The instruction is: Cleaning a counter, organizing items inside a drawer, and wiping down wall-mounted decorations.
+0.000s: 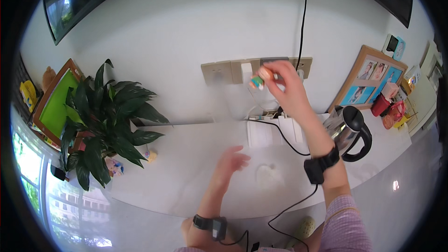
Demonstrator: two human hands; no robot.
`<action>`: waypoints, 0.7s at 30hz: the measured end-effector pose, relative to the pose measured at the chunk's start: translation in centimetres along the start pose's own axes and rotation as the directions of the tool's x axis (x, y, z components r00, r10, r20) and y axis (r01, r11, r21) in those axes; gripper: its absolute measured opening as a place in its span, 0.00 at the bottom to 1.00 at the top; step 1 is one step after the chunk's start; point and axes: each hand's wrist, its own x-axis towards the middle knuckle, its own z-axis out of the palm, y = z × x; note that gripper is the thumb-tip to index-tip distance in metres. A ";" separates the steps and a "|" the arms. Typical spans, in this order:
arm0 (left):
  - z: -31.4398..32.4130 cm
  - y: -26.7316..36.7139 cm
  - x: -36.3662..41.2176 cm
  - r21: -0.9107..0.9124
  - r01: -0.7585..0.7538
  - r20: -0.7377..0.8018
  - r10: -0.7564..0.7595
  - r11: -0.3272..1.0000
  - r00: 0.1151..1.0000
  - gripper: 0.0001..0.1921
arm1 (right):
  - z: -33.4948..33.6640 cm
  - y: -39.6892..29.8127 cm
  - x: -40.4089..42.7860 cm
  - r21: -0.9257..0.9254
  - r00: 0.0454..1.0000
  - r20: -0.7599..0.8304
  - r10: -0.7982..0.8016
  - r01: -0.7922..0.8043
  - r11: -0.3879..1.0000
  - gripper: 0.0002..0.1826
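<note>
My right hand (285, 82) is raised in front of the wall sockets (218, 72), pinching a small colourful figurine (258, 82) between thumb and fingers. The toy is orange at the top with green and blue below; part of it is behind the fingers. Over the white cabinet top (189, 175), my left hand (232, 161) is blurred, its fingers apart and nothing in it. To its right lies a crumpled white cloth or tissue (269, 175). A white power strip box (259, 133) stands against the wall, below my right hand.
A steel electric kettle (344, 127) with a black handle stands beside my right forearm. Black cables (280, 133) cross the surface. At left are a leafy potted plant (119, 112) and a small yellow toy (149, 155). A photo frame (371, 77) leans at right.
</note>
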 end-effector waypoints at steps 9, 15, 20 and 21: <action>0.0 -0.2 0.2 0.003 0.014 -0.006 -0.014 1.000 1.000 0.26 | 0.1 2.7 9.4 -0.126 0.870 0.482 0.100 -0.044 0.991 0.14; 0.3 -0.4 0.2 0.022 0.009 0.010 -0.009 1.000 1.000 0.26 | 0.2 3.6 8.8 -0.271 0.894 0.445 -0.041 0.178 0.946 0.12; 0.6 -0.3 0.2 0.031 0.002 0.018 -0.003 1.000 1.000 0.26 | 0.2 2.7 8.5 -0.337 0.914 0.403 -0.041 0.190 0.922 0.12; 0.7 -0.1 0.2 0.039 -0.001 0.011 0.001 0.999 1.000 0.25 | 0.2 2.6 8.4 -0.337 0.915 0.402 -0.043 0.191 0.922 0.12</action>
